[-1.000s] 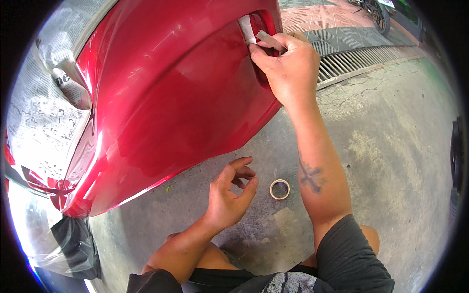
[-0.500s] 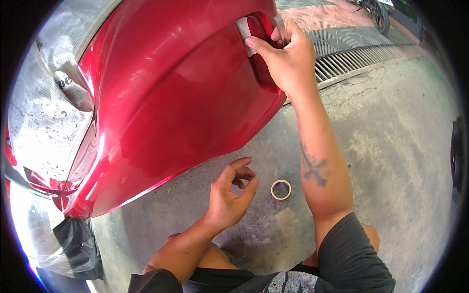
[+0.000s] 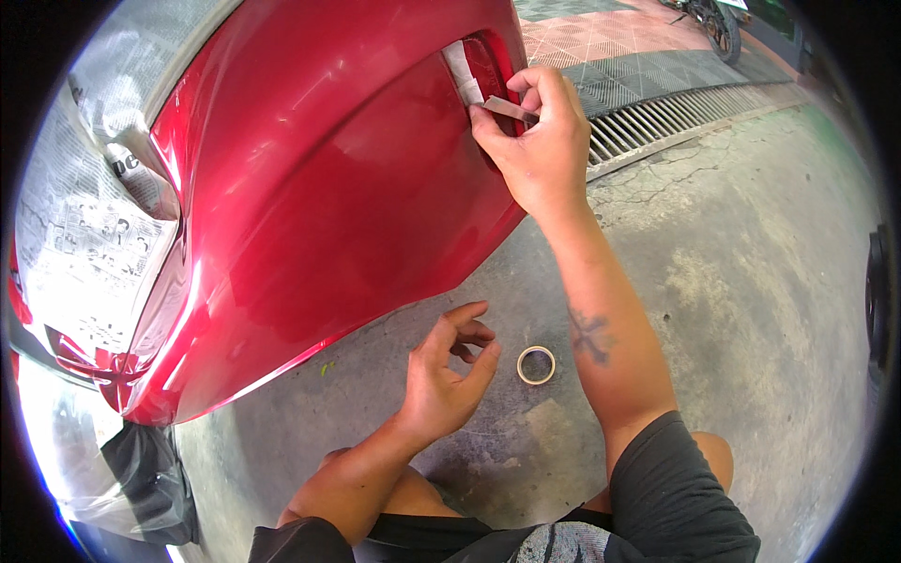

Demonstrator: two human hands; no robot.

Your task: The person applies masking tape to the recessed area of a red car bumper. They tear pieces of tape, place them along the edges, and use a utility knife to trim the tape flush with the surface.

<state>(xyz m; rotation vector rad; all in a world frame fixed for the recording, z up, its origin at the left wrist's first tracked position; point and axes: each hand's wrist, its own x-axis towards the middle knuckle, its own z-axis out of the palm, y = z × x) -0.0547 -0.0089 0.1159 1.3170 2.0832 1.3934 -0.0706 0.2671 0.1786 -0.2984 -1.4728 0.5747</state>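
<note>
A glossy red car bumper [image 3: 310, 206] fills the upper left. Along the inner edge of its recess lies a whitish strip of masking tape or paper [image 3: 460, 70]. My right hand [image 3: 540, 141] is at that recess, pinching a thin, flat grey strip like a small blade [image 3: 507, 108] between thumb and fingers. The strip's tip points at the lower end of the whitish strip; I cannot tell whether they touch. My left hand [image 3: 441, 375] hovers below the bumper's lower edge, fingers loosely bent and apart, holding nothing.
A tape roll [image 3: 536, 365] lies on the concrete floor [image 3: 751, 281] between my forearms. Newspaper [image 3: 94, 253] covers the car at left, with black sheeting [image 3: 150, 479] below. A drain grate [image 3: 657, 131] crosses behind my right hand; a motorcycle wheel [image 3: 721, 36] stands beyond.
My right hand has moved slightly left and down. The flat strip, roughly upright before, has swung over to point left toward the whitish strip. My left hand has barely moved.
</note>
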